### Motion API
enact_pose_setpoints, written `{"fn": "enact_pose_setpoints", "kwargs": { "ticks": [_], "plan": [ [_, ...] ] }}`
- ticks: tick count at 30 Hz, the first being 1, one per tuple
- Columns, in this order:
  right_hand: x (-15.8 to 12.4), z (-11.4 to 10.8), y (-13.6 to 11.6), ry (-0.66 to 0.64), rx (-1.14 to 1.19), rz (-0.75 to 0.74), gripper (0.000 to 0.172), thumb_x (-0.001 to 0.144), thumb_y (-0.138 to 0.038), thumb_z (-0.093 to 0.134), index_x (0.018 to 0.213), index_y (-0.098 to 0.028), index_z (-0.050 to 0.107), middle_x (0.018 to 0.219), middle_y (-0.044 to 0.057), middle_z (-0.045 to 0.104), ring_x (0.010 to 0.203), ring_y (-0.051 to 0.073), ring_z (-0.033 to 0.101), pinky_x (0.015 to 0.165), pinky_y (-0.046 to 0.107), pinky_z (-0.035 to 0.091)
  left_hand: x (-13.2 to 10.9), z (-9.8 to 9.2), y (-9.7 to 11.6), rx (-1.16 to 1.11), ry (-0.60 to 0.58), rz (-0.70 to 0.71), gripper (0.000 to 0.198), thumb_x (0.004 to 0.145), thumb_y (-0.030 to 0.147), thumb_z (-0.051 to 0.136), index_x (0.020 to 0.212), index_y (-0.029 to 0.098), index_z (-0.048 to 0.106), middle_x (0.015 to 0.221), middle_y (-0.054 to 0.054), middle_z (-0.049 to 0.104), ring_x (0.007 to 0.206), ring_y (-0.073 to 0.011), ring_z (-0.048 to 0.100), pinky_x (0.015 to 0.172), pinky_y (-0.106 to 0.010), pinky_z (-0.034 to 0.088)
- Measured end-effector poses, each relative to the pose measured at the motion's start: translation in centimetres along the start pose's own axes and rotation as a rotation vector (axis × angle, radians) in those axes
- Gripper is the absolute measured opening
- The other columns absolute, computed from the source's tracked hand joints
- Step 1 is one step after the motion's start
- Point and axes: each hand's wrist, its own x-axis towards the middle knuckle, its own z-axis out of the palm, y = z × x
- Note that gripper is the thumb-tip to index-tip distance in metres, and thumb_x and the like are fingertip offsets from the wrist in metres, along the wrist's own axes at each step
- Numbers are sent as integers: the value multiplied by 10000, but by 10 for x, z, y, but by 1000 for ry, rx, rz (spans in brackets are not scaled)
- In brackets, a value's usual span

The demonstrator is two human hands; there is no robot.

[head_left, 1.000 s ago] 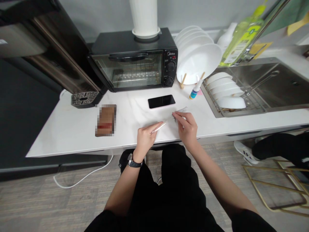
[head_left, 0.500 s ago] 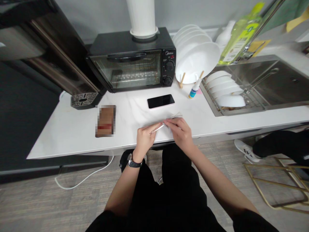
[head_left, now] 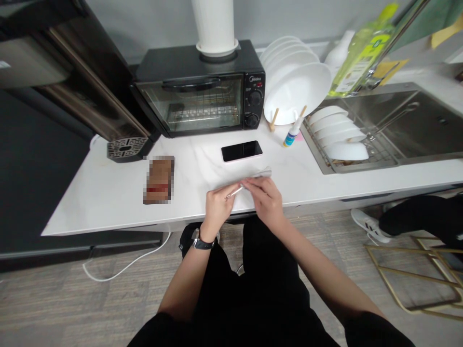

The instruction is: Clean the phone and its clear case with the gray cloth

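Note:
My left hand point(head_left: 219, 203), with a dark-strapped watch on its wrist, is closed on a slim pale object with a shiny edge point(head_left: 235, 191). Its kind cannot be made out, as the fingers cover most of it. Fingers of my right hand point(head_left: 266, 196) are bent and closed around a light grey cloth point(head_left: 265, 172), which sticks out above the knuckles. Both hands meet at the fingertips over the counter's front edge. Just beyond them a phone point(head_left: 241, 151) lies flat with a black screen.
On the white counter point(head_left: 195, 168) stand a black toaster oven point(head_left: 202, 96), plates point(head_left: 296, 91) in a rack and a small spray bottle point(head_left: 292, 132). A blurred brown item point(head_left: 159, 180) lies left. Bowls point(head_left: 338, 132) sit by the sink point(head_left: 405, 125). Another person's shoe point(head_left: 371, 225) shows at right.
My right hand has shifted slightly left along the slim object, closer to my left hand. The cloth's loose end has moved a little with it. My left hand stays nearly in place.

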Motion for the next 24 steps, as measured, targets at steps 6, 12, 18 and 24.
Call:
{"fn": "enact_pose_setpoints", "kwargs": {
  "ticks": [6, 12, 18, 24],
  "plan": [
    [-11, 20, -24, -47, 50, -76, 758, 987, -12, 597, 1654, -320, 409, 1271, 104, 765, 1145, 259, 693, 958, 441, 651, 2, -4, 3, 12, -3, 31, 423, 917, -18, 514, 1107, 203, 821, 1106, -20, 846, 1046, -206, 813, 957, -298, 648],
    [2, -15, 19, -40, -16, 4, 604, 1025, -64, 565, 1530, -395, 581, 1222, 65, 770, 1119, 248, 708, 926, 452, 645, -2, 0, -4, 0, -21, 16, 335, 979, 89, 614, 1181, 258, 821, 1131, -12, 842, 979, -208, 827, 898, -303, 670],
    [16, -39, 52, 2, -90, 59, 442, 1047, -111, 555, 1386, -346, 716, 1204, 82, 777, 1099, 251, 713, 910, 468, 625, -3, 3, -6, -44, 6, 11, 379, 979, 94, 632, 1262, 284, 797, 1192, 7, 822, 1024, -218, 823, 930, -341, 687],
    [10, -21, 29, 55, -84, 59, 472, 1043, -87, 550, 1427, -324, 687, 1196, 96, 767, 1104, 248, 715, 911, 456, 632, -3, 4, -5, -33, 16, 16, 392, 973, 81, 631, 1264, 286, 794, 1201, 5, 821, 1028, -213, 823, 935, -326, 678]
  ]
}}
